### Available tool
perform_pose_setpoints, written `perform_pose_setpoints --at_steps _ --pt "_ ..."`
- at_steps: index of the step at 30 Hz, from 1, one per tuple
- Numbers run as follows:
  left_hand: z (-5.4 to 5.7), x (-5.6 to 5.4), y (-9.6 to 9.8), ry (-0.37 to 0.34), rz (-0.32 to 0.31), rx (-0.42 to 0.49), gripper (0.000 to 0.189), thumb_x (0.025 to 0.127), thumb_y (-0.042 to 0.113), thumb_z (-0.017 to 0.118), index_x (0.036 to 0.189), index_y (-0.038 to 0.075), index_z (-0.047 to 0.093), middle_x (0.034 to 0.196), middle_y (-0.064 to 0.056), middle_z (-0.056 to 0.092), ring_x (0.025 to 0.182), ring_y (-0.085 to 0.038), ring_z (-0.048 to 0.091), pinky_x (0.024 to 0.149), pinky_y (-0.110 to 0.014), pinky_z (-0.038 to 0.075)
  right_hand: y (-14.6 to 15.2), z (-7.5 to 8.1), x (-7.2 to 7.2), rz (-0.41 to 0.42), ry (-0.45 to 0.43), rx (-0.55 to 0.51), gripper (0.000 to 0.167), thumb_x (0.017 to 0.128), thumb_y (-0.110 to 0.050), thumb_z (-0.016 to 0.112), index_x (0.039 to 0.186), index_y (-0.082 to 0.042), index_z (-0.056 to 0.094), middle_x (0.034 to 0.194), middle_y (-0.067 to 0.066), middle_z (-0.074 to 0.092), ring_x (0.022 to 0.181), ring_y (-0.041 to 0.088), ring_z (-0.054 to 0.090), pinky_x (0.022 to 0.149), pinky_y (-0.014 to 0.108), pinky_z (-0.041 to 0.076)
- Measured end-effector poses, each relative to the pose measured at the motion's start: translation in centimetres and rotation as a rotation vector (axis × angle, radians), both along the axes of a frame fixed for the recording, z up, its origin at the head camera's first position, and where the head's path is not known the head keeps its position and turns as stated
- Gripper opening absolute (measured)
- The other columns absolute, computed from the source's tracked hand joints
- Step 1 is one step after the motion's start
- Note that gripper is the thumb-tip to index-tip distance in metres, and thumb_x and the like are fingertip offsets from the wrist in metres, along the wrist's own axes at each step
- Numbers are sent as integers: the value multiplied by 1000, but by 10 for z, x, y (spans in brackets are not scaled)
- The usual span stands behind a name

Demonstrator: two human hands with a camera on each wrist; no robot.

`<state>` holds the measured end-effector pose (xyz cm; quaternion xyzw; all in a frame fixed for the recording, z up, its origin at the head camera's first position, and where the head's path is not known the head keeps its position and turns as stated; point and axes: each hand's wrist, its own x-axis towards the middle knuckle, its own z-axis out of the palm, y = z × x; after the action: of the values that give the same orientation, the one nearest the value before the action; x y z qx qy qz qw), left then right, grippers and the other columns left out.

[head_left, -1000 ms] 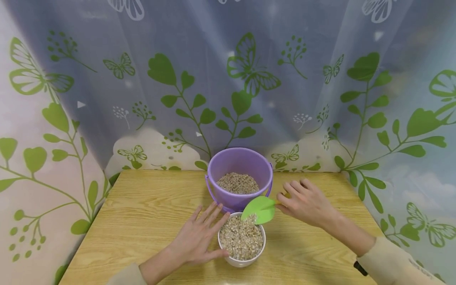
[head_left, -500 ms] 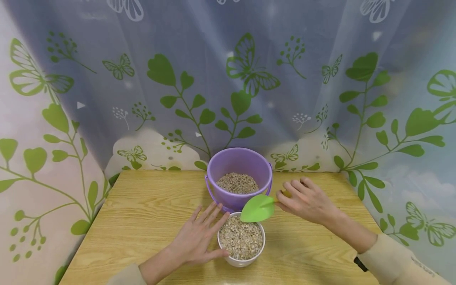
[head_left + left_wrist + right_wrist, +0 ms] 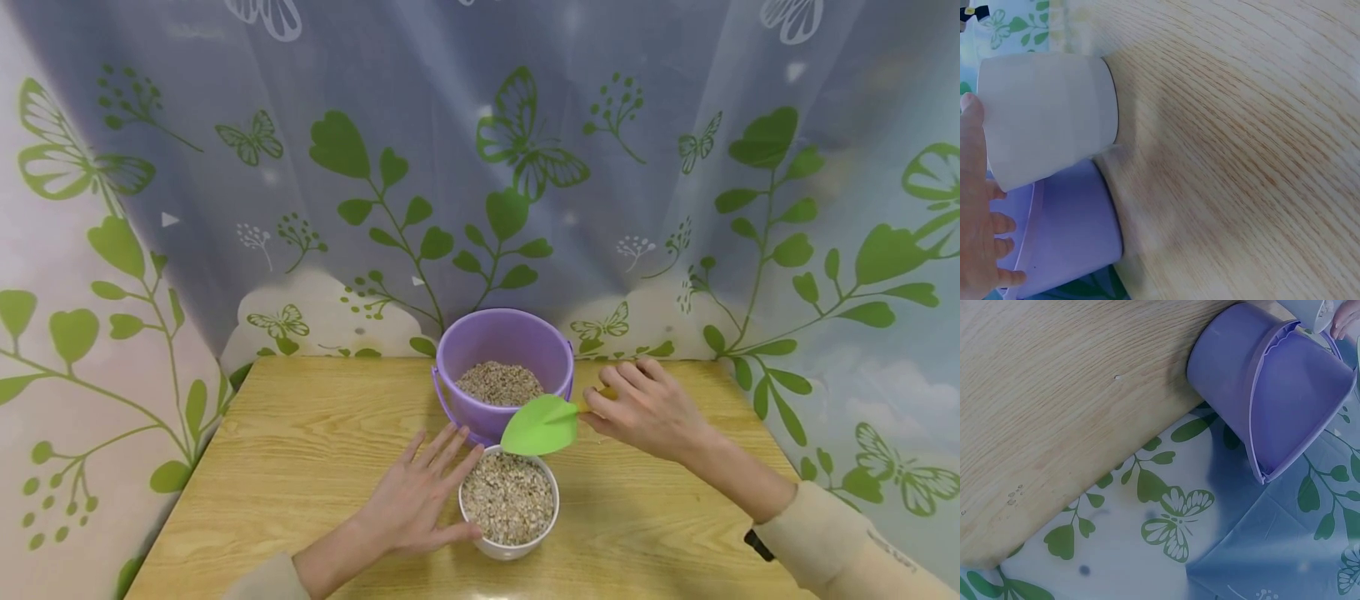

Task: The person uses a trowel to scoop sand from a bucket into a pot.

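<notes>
My right hand (image 3: 645, 408) grips the yellow handle of a toy shovel with a light green blade (image 3: 542, 427). The blade hangs over the far rim of a white bowl (image 3: 507, 552), overlapping the front of a purple bucket (image 3: 480, 419) in the head view. Oat-like flakes (image 3: 510, 500) fill the bowl nearly to its rim. Spread and fairly straight, the fingers of my left hand (image 3: 412, 500) lie along the bowl's left side; the thumb touches its near rim, seen too on the white bowl (image 3: 1047, 119) in the left wrist view. Browner grain (image 3: 501, 384) covers the bucket's bottom.
The bucket's purple handle (image 3: 450, 408) hangs down at its front left. Behind the wooden table (image 3: 315, 425) rises a curtain (image 3: 420, 208) printed with leaves and butterflies. A few crumbs (image 3: 1117, 377) lie on the wood right of the bucket.
The shovel, tipped with flakes at its tip a second ago, turned over and has now lifted slightly away from the bowl, blade turned back. My left hand has stayed still.
</notes>
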<state>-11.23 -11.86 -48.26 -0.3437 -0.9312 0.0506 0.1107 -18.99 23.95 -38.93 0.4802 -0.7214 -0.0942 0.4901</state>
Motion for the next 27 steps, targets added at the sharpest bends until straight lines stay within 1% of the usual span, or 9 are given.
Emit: perform_pose_setpoints --at_steps 3,6,10,12,15,19,22,25,27 --pt "1 0 0 -3 -7 6 100 93 88 39 166 20 34 173 -14 32 162 -33 32 130 -59 31 0 2 0 -15 -30 -2 41 111 -44 48 86 -15 62 81 4 58 70 24 51 64 38 46" --pt "3 0 -1 -5 -18 11 100 94 87 40 166 19 34 173 -15 31 162 -33 32 130 -59 31 0 2 -1 -48 -62 -7 43 111 -47 47 87 -16 63 80 4 56 69 24 50 64 37 46" --pt "8 -1 -3 -2 -32 27 100 94 86 42 166 18 34 173 -16 32 161 -35 33 129 -60 31 -1 3 -2 -70 -102 -28 43 110 -49 48 87 -16 62 81 4 56 69 24 50 65 37 44" --pt "13 -1 -5 1 -34 39 100 93 85 44 166 17 34 173 -17 33 161 -35 33 129 -60 32 -1 3 -3 -76 -121 -39 44 110 -51 47 87 -16 61 80 4 56 69 24 51 65 37 43" --pt "22 -4 -7 16 -24 45 101 93 84 47 166 16 34 173 -17 32 161 -37 34 128 -61 33 -1 4 -4 -97 -152 -54 48 110 -54 44 86 -15 61 81 4 57 69 25 52 65 38 43" --pt "35 -10 -10 68 -11 42 102 91 84 52 165 15 36 172 -18 33 159 -38 36 127 -61 36 -3 7 -6 -136 -205 -69 59 111 -60 35 86 -15 64 82 5 61 71 26 56 66 39 44" --pt "44 -16 -12 108 -14 49 104 89 82 57 165 15 36 171 -19 35 158 -39 38 126 -62 37 -6 10 -8 -150 -238 -87 65 110 -63 31 87 -15 67 82 6 62 72 26 57 66 39 43" --pt "49 -21 -13 126 -18 58 105 89 81 59 165 14 36 171 -19 34 158 -39 38 126 -63 36 -9 12 -10 -164 -262 -92 69 110 -64 28 88 -15 70 82 6 62 73 26 57 67 39 43" --pt "52 -24 -13 131 -18 61 104 89 81 59 165 14 36 171 -18 34 158 -38 39 127 -63 35 -10 13 -12 -179 -282 -83 59 109 -61 42 90 -15 72 84 6 63 75 27 57 68 39 43"
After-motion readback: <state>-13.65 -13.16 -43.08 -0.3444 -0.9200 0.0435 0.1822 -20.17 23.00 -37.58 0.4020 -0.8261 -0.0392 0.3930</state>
